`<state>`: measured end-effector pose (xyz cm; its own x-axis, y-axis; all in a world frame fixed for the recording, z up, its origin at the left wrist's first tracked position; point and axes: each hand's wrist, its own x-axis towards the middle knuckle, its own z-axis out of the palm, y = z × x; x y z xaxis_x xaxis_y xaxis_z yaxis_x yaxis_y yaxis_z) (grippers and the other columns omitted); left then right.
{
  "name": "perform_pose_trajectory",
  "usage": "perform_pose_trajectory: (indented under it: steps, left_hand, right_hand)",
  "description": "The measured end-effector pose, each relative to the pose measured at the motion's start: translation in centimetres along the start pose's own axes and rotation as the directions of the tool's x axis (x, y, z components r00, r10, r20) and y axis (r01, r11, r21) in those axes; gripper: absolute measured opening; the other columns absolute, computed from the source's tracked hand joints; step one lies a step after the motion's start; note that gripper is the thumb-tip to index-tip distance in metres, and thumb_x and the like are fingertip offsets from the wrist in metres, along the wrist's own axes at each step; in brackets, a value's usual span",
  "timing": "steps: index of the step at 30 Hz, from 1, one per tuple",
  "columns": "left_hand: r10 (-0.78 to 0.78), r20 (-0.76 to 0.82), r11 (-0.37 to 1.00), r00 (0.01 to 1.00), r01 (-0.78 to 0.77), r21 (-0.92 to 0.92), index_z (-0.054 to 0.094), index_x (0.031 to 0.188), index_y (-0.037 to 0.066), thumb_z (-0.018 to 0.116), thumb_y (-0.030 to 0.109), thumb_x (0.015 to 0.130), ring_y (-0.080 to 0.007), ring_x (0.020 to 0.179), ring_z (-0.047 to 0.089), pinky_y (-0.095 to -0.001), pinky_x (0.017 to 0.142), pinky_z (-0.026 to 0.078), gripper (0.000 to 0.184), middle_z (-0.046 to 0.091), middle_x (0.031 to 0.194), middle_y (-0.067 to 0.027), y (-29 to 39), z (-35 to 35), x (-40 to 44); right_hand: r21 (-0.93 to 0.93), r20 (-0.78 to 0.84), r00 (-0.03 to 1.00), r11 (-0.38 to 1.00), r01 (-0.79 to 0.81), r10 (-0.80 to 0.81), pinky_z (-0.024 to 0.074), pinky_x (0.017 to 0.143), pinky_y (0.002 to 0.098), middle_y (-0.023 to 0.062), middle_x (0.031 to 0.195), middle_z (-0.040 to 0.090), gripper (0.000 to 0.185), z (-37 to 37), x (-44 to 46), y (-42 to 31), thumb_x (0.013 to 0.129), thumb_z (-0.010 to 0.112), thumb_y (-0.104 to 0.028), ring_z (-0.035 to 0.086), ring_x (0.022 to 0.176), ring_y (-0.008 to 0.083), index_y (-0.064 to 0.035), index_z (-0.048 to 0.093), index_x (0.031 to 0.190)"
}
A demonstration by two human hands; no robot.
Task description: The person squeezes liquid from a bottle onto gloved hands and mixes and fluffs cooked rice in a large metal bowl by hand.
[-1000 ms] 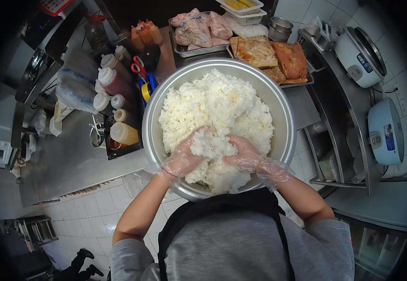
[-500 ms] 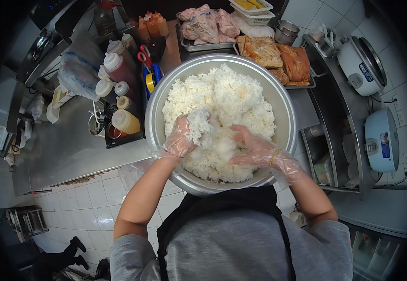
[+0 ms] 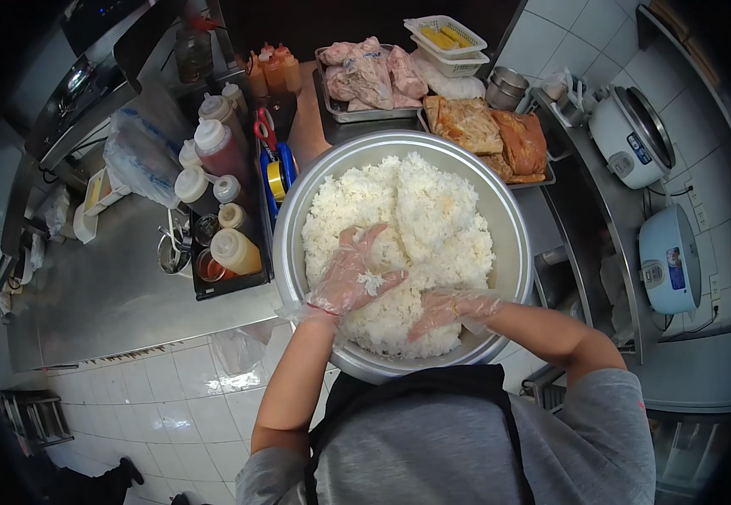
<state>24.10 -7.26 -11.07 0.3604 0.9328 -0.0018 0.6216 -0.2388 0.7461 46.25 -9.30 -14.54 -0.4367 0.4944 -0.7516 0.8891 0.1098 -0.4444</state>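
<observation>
Cooked white rice (image 3: 441, 210) is heaped in a large round metal pot (image 3: 517, 244) in front of me. Both hands wear clear plastic gloves. My left hand (image 3: 355, 276) is over the left part of the rice, palm turned up and fingers spread. A small clump of grains clings to that glove. On the right, near the pot's front, my right hand (image 3: 450, 310) rests with its stretched fingers pointing down against the rice; some fingertips are hidden.
Squeeze bottles (image 3: 214, 143) stand in a black tray left of the pot, beside red-handled scissors (image 3: 265, 126) and a tape dispenser (image 3: 276, 178). Behind are wrapped raw meat (image 3: 370, 71) and browned slabs (image 3: 483, 135). Two cookers (image 3: 630, 139) stand at right. Someone's dark-clothed leg (image 3: 105, 481) shows lower left.
The rice clump in my left hand has mostly dropped off, and its fingers have spread. My right hand has come lower, toward the pot's front. The whole view has shifted slightly.
</observation>
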Motion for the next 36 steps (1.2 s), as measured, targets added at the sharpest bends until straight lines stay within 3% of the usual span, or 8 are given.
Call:
perform_pose_trajectory:
  steps: [3,6,10,13,15,18,22,36]
  left_hand:
    - [0.01,-0.123,0.999,0.992,-0.015,-0.034,0.048,0.132,0.01,0.074,0.036,0.076,-0.0395,0.124,0.045,-0.0456,0.105,0.038,0.067,0.051,0.122,-0.0199,-0.4,0.2,-0.4]
    - [0.092,-0.211,0.995,0.973,-0.099,-0.02,0.053,0.125,0.008,0.074,0.03,0.077,-0.036,0.119,0.049,-0.0443,0.101,0.041,0.057,0.052,0.123,-0.0188,-1.2,0.0,-0.5]
    - [0.053,-0.22,0.972,0.974,-0.1,-0.211,0.055,0.122,0.007,0.075,0.028,0.076,-0.0342,0.109,0.056,-0.0415,0.093,0.047,0.054,0.049,0.124,-0.0194,-0.7,0.0,-1.6]
    - [0.129,-0.136,0.926,0.982,-0.168,-0.339,0.039,0.137,0.009,0.076,0.026,0.077,-0.0329,0.117,0.052,-0.0411,0.099,0.043,0.073,0.045,0.13,-0.02,0.2,1.0,-3.0]
    - [0.03,-0.013,0.788,0.999,-0.031,-0.615,0.022,0.148,0.012,0.076,0.024,0.078,-0.0316,0.125,0.046,-0.0432,0.105,0.038,0.089,0.042,0.134,-0.0203,3.1,2.1,-3.9]
    - [0.031,-0.204,0.592,0.979,-0.182,-0.785,-0.001,0.151,0.013,0.075,0.024,0.079,-0.0321,0.128,0.042,-0.0451,0.108,0.036,0.106,0.034,0.14,-0.0216,4.2,4.1,-3.1]
    - [-0.051,-0.244,0.715,0.968,-0.135,-0.686,0.006,0.151,0.012,0.075,0.015,0.079,-0.0295,0.126,0.044,-0.0395,0.104,0.04,0.1,0.035,0.14,-0.0197,4.7,2.9,-3.1]
    - [-0.015,-0.167,0.813,0.986,-0.085,-0.576,0.05,0.127,0.002,0.061,0.003,0.089,-0.0167,0.101,0.06,-0.0312,0.087,0.049,0.039,0.063,0.108,-0.0102,2.4,2.8,-2.3]
  right_hand:
    - [0.252,0.112,0.97,0.95,0.183,-0.217,0.0445,0.092,0.0365,0.0156,0.111,0.066,0.059,0.2,0.6,3.3,0.073,0.075,-0.046,0.059,0.106,0.0255,-0.0008,0.066,0.111]
    - [0.58,0.16,0.957,0.808,0.106,-0.241,0.0452,0.091,0.0332,0.0116,0.112,0.066,0.052,-0.3,-0.3,3.2,0.076,0.077,-0.026,0.058,0.107,0.0187,-0.0011,0.06,0.12]
    - [0.616,0.136,0.985,0.788,-0.002,-0.103,0.0444,0.099,0.0354,0.0146,0.123,0.06,0.088,-3.4,-4.1,2.3,0.068,0.085,-0.024,0.058,0.115,0.0222,0.0035,0.039,0.137]
    - [0.925,-0.133,0.973,0.328,0.191,-0.19,0.0405,0.102,0.0335,0.0136,0.125,0.059,0.088,-4.1,-6.8,0.9,0.067,0.085,-0.026,0.055,0.117,0.0216,0.0011,0.04,0.138]
    - [0.901,-0.216,0.951,0.33,0.282,-0.222,0.0389,0.104,0.0348,0.0145,0.131,0.054,0.092,-4.2,-6.2,0.6,0.068,0.085,-0.029,0.052,0.121,0.0236,0.0006,0.036,0.14]
    - [0.771,-0.35,0.908,0.48,0.419,-0.231,0.0369,0.106,0.036,0.0161,0.134,0.051,0.095,-3.3,-4.2,-0.4,0.068,0.085,-0.034,0.048,0.125,0.0256,-0.0011,0.035,0.142]
    - [0.609,-0.479,0.831,0.576,0.546,-0.281,0.0355,0.107,0.0378,0.0188,0.135,0.05,0.098,-2.4,-1.8,-1.4,0.066,0.084,-0.043,0.045,0.128,0.0275,-0.0005,0.037,0.14]
    - [0.405,-0.59,0.801,0.821,0.403,-0.103,0.0469,0.089,0.0406,0.0199,0.109,0.064,0.053,-1.2,-1.3,-4.3,0.082,0.065,-0.036,0.061,0.101,0.0315,-0.0016,0.056,0.121]
